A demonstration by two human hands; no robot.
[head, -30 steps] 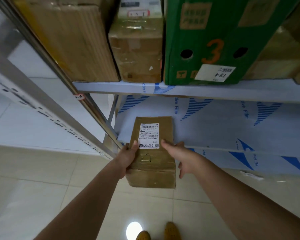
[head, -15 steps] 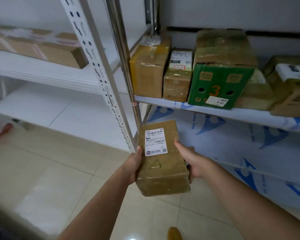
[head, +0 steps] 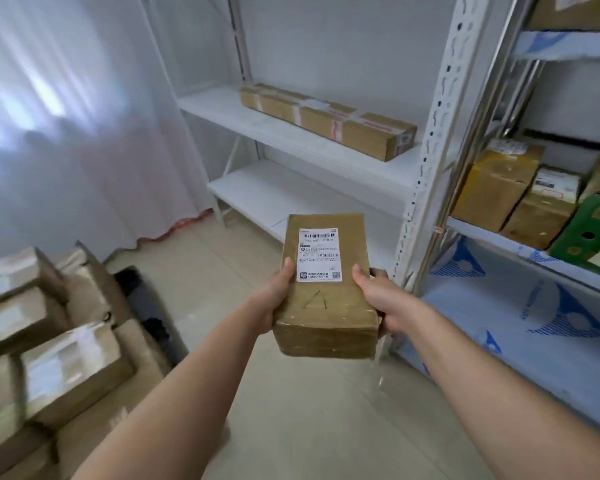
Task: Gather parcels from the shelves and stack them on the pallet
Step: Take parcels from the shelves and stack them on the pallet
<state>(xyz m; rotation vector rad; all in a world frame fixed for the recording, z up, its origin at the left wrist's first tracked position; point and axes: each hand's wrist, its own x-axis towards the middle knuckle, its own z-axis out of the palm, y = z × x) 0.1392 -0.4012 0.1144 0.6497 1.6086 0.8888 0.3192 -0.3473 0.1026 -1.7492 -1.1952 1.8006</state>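
the brown taped parcel point(head: 326, 289) is held in the air over the tiled floor point(head: 291, 410), in front of the shelves, its white shipping label point(head: 319, 254) facing up. the left hand point(head: 274, 299) grips its left edge, thumb lying on the top face and the other fingers hidden beneath; the right hand point(head: 381, 299) grips the right edge the same way, thumb on top beside the label, fingers curled round the side. behind the parcel stands a white shelf unit point(head: 309, 143) carrying one long cardboard box point(head: 329, 119) wrapped with tape bands. to the right, past a perforated upright point(head: 430, 150), a metal shelf point(head: 534, 247) holds several cardboard boxes point(head: 496, 185) and a green carton point(head: 593, 233), with blue-printed protective film on the shelf below. at the lower left lies a blurred stack of brown parcels point(head: 59, 358); what it rests on cannot be made out. a pale curtain point(head: 66, 133) hangs along the left.
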